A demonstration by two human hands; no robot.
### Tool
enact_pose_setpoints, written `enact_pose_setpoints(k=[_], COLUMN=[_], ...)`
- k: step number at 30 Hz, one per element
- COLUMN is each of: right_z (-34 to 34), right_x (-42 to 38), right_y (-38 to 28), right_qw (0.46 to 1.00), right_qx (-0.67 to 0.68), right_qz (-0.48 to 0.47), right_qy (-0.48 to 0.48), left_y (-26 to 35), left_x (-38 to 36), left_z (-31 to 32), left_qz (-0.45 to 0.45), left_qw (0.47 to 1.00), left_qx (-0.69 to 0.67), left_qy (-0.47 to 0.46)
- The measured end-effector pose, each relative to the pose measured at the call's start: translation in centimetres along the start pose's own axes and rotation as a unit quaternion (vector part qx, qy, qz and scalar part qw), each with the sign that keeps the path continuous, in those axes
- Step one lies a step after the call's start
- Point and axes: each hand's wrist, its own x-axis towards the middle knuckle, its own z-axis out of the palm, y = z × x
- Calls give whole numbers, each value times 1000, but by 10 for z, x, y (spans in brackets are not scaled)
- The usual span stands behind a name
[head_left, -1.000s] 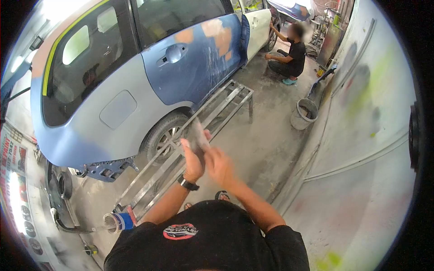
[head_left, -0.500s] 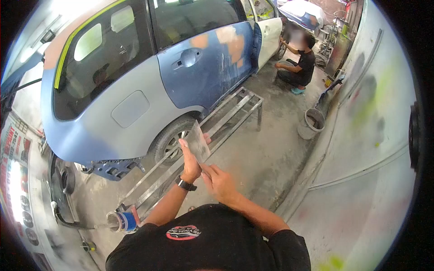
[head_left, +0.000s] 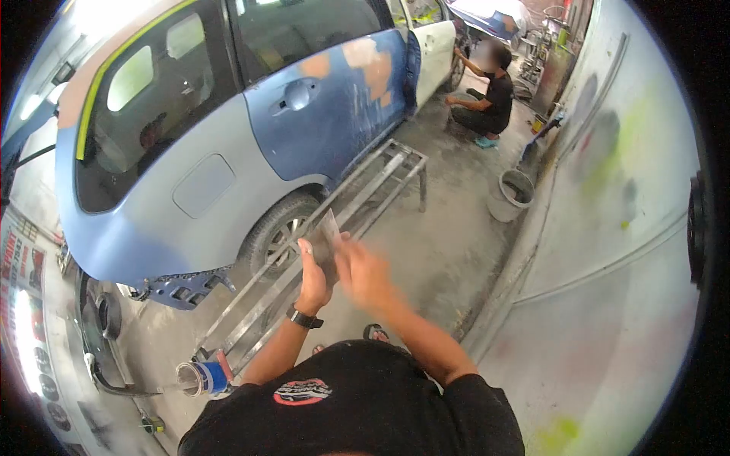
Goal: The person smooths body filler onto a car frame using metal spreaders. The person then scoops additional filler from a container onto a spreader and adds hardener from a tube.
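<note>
My left hand (head_left: 312,285), with a dark watch on its wrist, holds a thin, greyish flat plate (head_left: 329,226) tilted on edge, thumb up along its near side. Against the plate's right side is my right hand (head_left: 366,275), smeared by motion, fingers curled in. Whatever it grips is hidden or too blurred to name. Both hands are above a narrow metal rack (head_left: 391,163). Beyond it stands a van-like car (head_left: 209,152) with blue and grey panels and patches of orange-brown filler on the door.
A blue-banded can (head_left: 214,377) sits at the rack's near end. A grey bucket (head_left: 508,199) stands by the right wall (head_left: 608,251). Another person (head_left: 494,102) squats by the car's far wheel. A tyre (head_left: 110,315) and a dark bumper-like part (head_left: 87,334) lie at left.
My right hand has moved up along the plate and is now blurred. The plate is turned more edge-on. The whole view has shifted slightly, and my sandalled foot now shows.
</note>
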Motion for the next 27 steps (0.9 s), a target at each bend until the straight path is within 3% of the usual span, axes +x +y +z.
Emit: enact_pose_setpoints(k=[3,4,7,9,11,12,14,17,19,22,25,26,27], right_z=[5,4,-10,-33,-51,-57,-49,-37,-30,-31,-51,-45,-35], right_x=[-35,-22,20,40,44,42,34,23,24,2,-18,-20,-19], right_y=[-16,-11,31,57,50,49,75,97,90,80,59,76,107], right_qw=[995,996,997,992,995,995,995,966,929,988,985,985,980], right_qx=[40,56,-11,40,30,27,50,141,221,68,39,47,55], right_qz=[-82,-69,39,81,16,-13,42,175,222,133,68,121,174], right_qy=[-28,5,70,92,94,96,77,129,199,38,-156,-116,-75], left_y=[2,-1,-26,-44,-29,-24,-16,-17,-20,-19,15,23,21], left_x=[12,13,8,11,0,-1,-6,-26,-18,8,26,25,15], left_z=[-14,-17,-17,-26,-6,-4,-2,19,19,5,0,0,3], left_qz=[43,59,-11,87,314,325,343,264,234,248,296,312,298], left_qw=[998,996,904,838,771,762,744,765,789,787,782,783,781], left_qx=[34,61,428,538,554,560,570,576,561,564,547,535,549], left_qy=[18,13,1,-5,-19,-34,-63,-116,-92,-22,35,49,-5])
